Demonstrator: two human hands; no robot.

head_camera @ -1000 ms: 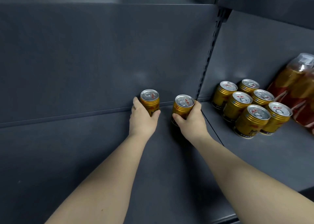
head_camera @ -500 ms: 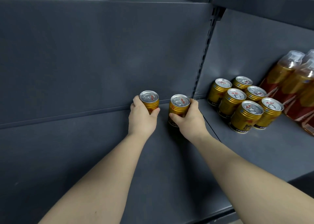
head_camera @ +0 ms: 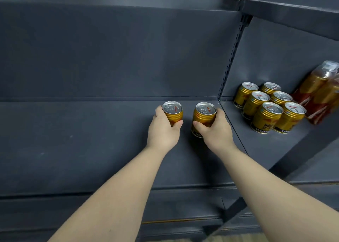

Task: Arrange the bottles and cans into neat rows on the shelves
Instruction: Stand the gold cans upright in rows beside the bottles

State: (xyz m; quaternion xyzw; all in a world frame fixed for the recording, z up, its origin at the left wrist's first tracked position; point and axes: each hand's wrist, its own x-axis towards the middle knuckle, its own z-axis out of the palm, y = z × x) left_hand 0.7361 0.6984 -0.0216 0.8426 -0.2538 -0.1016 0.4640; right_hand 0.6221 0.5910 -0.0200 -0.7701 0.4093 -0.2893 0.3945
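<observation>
Two gold cans with silver pull-tab tops sit a little right of the frame's centre, at the back of a dark grey shelf (head_camera: 91,140), side by side with a narrow gap between them; the left can (head_camera: 172,113) is close to the back panel (head_camera: 110,54), and its base is hidden behind the fingers; the right can (head_camera: 204,117) tips slightly, its dark bottom band showing at the lower left, and I cannot tell whether it rests on the shelf or hangs just above it. The left grip (head_camera: 163,131), a bare hand, is curled round the left can from the front, thumb on the can's right side; the right grip (head_camera: 215,131) wraps the right can the same way, thumb across its front, fingers round its right side. Both bare forearms run down to the bottom edge of the frame.

Just right of the right can a slotted upright (head_camera: 231,58) rises toward the upper right; beyond it, on the neighbouring shelf (head_camera: 266,146), a block of six cans (head_camera: 266,107) stands in two touching rows of three, running from back to front; at the right edge of the frame amber bottles (head_camera: 319,95) with clear caps and red-and-gold labels stand just beside the block, partly cut off by the edge. An upper shelf (head_camera: 293,16) crosses the top right corner.
</observation>
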